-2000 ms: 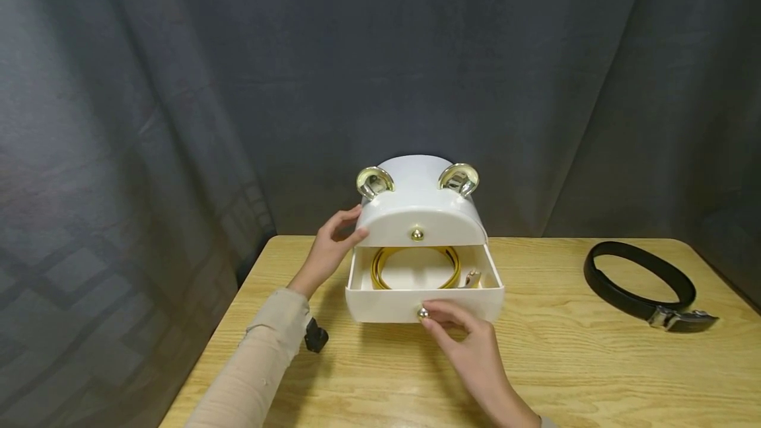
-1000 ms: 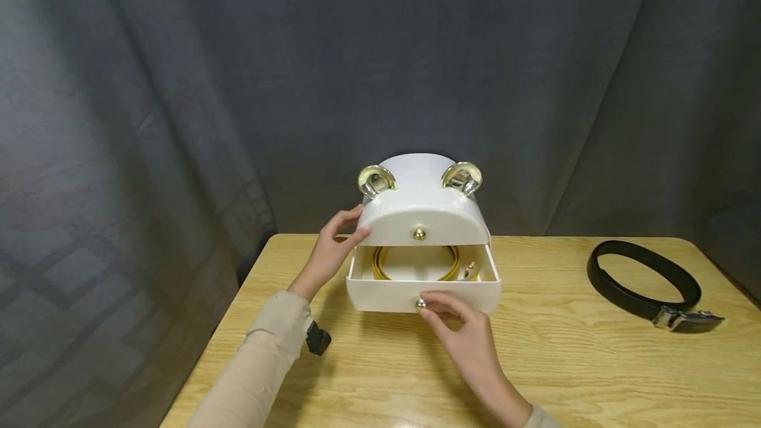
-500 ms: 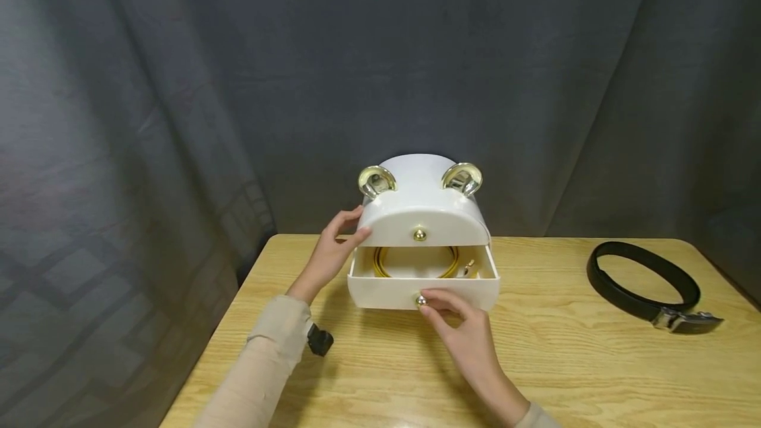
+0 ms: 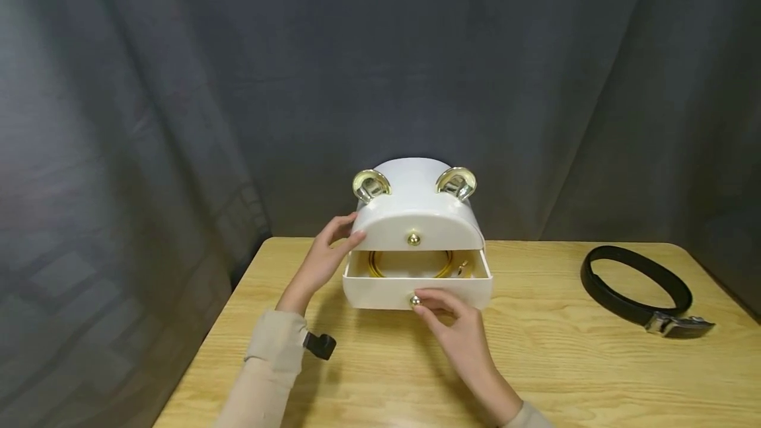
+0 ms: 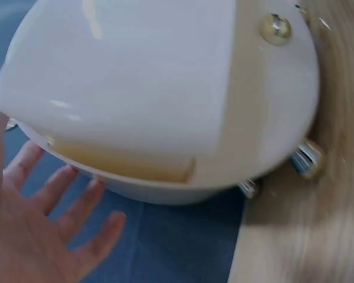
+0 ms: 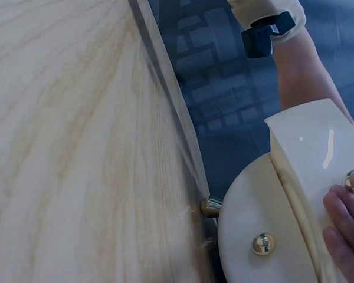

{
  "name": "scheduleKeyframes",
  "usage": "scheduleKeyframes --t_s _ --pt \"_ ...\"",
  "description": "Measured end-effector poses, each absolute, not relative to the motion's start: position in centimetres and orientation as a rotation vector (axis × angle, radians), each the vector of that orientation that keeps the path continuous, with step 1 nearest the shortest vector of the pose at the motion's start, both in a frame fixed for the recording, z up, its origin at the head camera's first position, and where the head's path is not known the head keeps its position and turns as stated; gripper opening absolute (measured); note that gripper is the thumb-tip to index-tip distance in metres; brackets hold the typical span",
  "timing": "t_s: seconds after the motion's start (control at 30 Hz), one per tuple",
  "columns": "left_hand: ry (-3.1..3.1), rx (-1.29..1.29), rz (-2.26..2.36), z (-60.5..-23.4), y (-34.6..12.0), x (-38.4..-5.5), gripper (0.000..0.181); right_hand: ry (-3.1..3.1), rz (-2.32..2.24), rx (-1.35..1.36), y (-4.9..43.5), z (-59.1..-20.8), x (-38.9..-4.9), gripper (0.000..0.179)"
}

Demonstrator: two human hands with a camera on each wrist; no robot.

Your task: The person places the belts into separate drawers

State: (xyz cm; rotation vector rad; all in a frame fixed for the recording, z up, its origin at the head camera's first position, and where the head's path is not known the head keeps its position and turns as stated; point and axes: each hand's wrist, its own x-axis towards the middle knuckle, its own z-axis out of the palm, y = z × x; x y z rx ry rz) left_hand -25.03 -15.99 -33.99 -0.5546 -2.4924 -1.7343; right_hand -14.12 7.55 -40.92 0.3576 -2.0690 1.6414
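A white two-tier drawer box with gold ears stands on the table. Its lower drawer is pulled partly out. Thumb and fingertips of my right hand pinch the drawer's gold knob. My left hand rests against the box's left side, thumb near the front edge. In the left wrist view its fingers are spread and fairly straight along the wall. Inside the drawer lie a coiled yellow band and a small gold piece, both partly hidden by the upper tier and drawer front.
A coiled black belt with a metal buckle lies at the right of the wooden table. A grey curtain hangs behind the table. Strapped to the left wrist is a small black device.
The lower drawer has slid inward a little, the right hand moving with it on the knob. Less of the yellow band shows. My left hand stays at the box's side.
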Motion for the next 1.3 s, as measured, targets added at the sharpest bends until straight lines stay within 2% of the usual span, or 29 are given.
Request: scheduleKeyframes --t_s 0.27,0.73,1.3 --pt "-2.465 -0.500 -1.809 -34.0 -16.7 -24.7 0.052 -2.036 1.643 0.397 6.8 -40.7 -14.5 0.023" --pt "-2.301 -0.252 -1.897 -34.5 -16.1 -23.3 0.050 -2.096 1.635 0.388 6.5 -40.6 -14.8 0.025" --pt "-2.220 -0.216 -1.947 -35.5 -15.5 -23.4 0.049 -2.065 1.633 0.388 6.5 -40.6 -15.5 0.025"
